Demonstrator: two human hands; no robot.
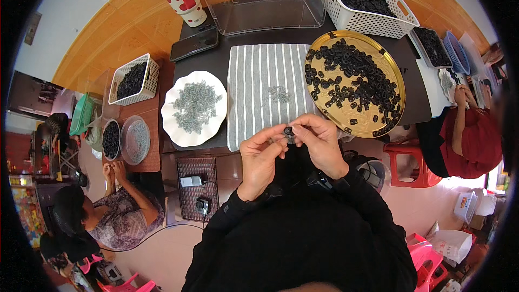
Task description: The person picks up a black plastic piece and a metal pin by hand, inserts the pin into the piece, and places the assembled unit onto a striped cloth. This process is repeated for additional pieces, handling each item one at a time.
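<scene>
My left hand [259, 161] and my right hand [321, 141] meet at the front edge of the cloth, fingers closed in a pinch. Between their fingertips is a small black plastic part [288, 130], partly covered by the fingers. Just beyond them, a little heap of thin grey metal pins or screws [279, 95] lies on the grey-and-white striped cloth [247, 92]. To the right, a round gold tray [335, 114] bears many loose black parts [346, 59]. On the left, a white scalloped plate [172, 132] carries a larger pile of the same metal pieces [195, 103].
At the back stand a clear plastic box [265, 13], a dotted tumbler [184, 0], a dark phone-like slab [194, 45] and a white basket [373, 24] of black parts. Co-workers sit on the left [127, 211] and right [470, 135]. A red stool [405, 165] stands to the right.
</scene>
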